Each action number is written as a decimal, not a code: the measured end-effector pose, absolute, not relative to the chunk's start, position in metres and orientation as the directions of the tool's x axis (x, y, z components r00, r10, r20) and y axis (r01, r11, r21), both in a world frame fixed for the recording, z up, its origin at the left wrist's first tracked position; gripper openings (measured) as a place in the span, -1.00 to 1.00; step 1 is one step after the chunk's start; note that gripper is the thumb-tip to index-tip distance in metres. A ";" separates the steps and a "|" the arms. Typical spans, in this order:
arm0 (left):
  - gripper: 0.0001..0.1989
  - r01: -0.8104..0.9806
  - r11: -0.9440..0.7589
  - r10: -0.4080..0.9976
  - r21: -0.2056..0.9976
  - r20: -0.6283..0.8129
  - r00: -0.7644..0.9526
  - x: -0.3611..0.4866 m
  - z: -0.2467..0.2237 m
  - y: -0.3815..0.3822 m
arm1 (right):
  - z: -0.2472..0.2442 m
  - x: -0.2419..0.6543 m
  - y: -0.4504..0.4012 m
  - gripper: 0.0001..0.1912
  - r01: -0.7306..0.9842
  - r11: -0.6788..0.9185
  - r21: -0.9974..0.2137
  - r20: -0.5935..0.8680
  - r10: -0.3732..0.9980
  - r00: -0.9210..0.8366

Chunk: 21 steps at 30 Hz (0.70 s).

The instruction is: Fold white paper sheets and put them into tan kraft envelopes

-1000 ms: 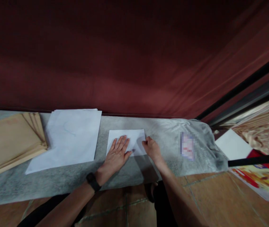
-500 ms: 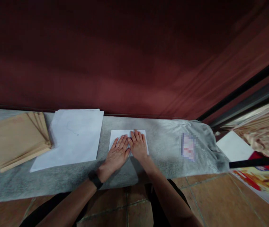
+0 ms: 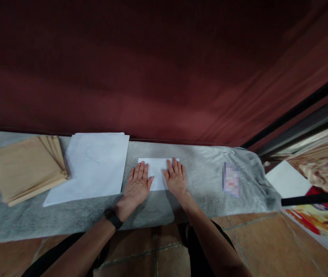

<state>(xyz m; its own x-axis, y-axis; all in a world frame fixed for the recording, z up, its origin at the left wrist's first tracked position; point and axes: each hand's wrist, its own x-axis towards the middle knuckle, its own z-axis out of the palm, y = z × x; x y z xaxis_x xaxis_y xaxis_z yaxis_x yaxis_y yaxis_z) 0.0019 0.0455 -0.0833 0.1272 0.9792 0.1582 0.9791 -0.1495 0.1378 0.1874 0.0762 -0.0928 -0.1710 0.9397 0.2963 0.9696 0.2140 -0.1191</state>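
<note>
hands flat, white paper beneath

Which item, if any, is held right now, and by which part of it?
Nothing is gripped. The left hand and right hand lie flat over opposite side edges of the small white paper.

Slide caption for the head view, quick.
Left hand and right hand spread over a small white sheet on grey cloth.

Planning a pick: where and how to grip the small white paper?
Probably pinch the small white paper at its near edge, low from the near side: it lies flat, left hand and right hand over its ends, that edge's middle exposed.
</note>
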 end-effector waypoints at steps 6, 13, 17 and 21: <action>-0.37 0.972 -0.191 0.971 0.133 0.173 0.167 0.000 -0.081 0.046 | -0.096 0.191 0.076 -0.43 0.973 0.211 -0.098 0.317 0.933 -0.170; -0.39 0.979 -0.177 0.969 0.103 0.191 0.155 0.001 -0.077 0.043 | -0.097 0.191 0.076 -0.43 0.976 0.201 -0.085 0.328 0.930 -0.163; -0.43 0.965 -0.253 0.950 0.071 0.208 0.234 0.002 -0.074 0.041 | -0.099 0.192 0.076 -0.42 0.975 0.209 -0.081 0.336 0.926 -0.171; -0.46 0.955 -0.285 0.945 0.080 0.191 0.266 0.004 -0.074 0.042 | -0.102 0.193 0.076 -0.42 0.973 0.213 -0.092 0.331 0.928 -0.172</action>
<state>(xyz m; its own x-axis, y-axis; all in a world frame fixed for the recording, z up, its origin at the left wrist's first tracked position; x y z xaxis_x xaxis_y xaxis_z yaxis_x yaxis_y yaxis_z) 0.0040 0.0418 -0.0742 0.2658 0.9450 0.1905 0.9552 -0.2848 0.0804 0.1926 0.0761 -0.1015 -0.1720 0.9278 0.3311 0.9726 0.2132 -0.0923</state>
